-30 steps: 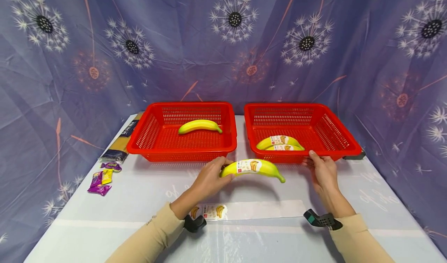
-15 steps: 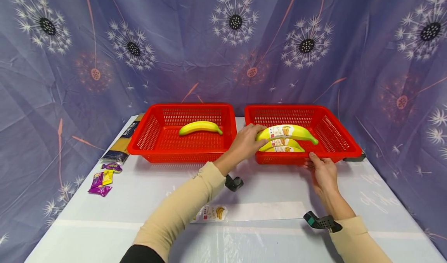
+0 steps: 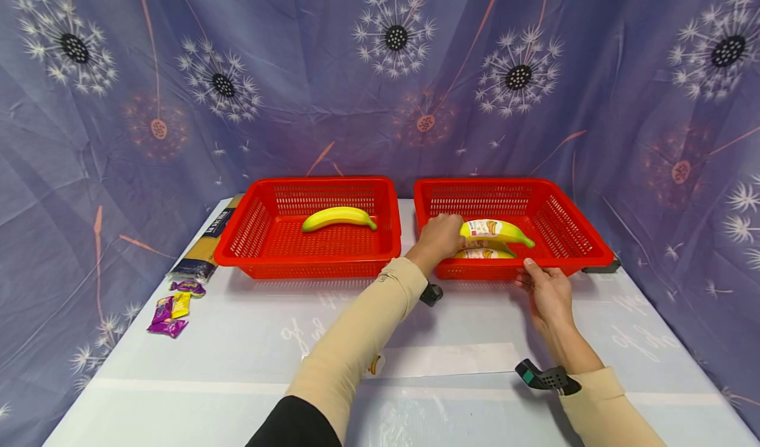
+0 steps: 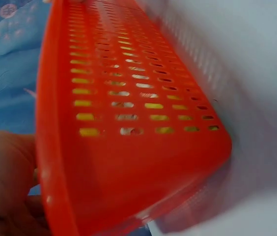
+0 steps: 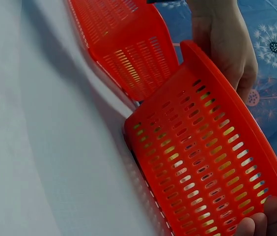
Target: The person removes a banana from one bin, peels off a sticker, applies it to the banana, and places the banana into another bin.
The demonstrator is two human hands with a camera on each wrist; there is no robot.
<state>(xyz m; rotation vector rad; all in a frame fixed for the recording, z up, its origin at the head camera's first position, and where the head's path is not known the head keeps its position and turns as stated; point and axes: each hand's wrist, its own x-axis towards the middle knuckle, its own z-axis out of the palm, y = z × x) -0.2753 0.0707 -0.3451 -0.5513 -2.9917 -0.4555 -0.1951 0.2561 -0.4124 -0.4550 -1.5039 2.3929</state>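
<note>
In the head view my left hand (image 3: 442,236) reaches into the right red basket (image 3: 584,257) and grips the stem end of a yellow banana (image 3: 497,231) with a printed label. It holds the banana just above other labelled bananas (image 3: 483,254) lying in that basket. My right hand (image 3: 543,289) holds the basket's front rim, thumb on top. In the right wrist view the basket wall (image 5: 202,162) fills the frame, with my fingertips (image 5: 256,227) at its lower edge. In the left wrist view only the basket wall (image 4: 128,123) and part of my left hand (image 4: 1,182) show.
The left red basket (image 3: 237,252) holds one unlabelled banana (image 3: 338,217). A white sticker strip (image 3: 451,360) lies on the table near me. Candy wrappers (image 3: 171,310) and a dark pasta packet (image 3: 204,249) lie at the left edge. A patterned cloth hangs behind.
My left hand carried the labelled banana from the table in front of the baskets up into the right basket and lowered it toward the others. My right hand stayed on the rim.
</note>
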